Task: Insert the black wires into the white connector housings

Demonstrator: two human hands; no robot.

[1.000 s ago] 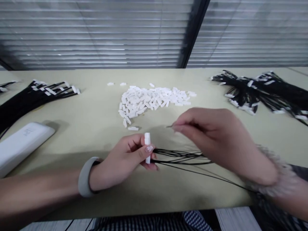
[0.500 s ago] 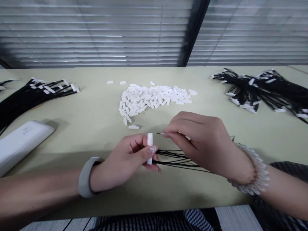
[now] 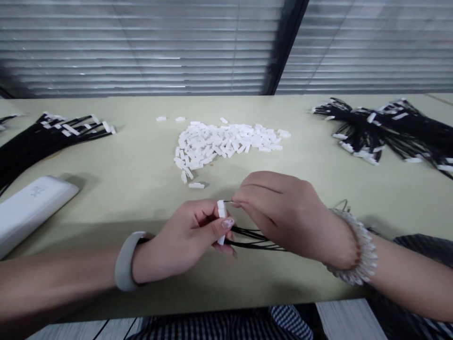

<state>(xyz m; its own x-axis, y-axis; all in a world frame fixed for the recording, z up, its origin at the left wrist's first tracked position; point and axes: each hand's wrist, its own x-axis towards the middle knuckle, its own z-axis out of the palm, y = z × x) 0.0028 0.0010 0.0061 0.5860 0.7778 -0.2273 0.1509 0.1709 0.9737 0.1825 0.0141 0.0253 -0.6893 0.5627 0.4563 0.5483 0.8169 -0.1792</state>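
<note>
left hand (image 3: pixel 189 235) pinching 1 white connector (image 3: pixel 222 209), right hand (image 3: pixel 288 215) pinching 1 wire (image 3: pixel 228 201), 1 connector pile (image 3: pixel 219 141) beyond

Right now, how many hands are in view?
2. The left hand, near the middle, holds a white connector; the right hand, to its right, pinches a thin wire by the connector's upper end. No others show.

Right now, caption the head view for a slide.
Left hand holds a white connector with black wires; right hand pinches a wire end beside it.
</note>
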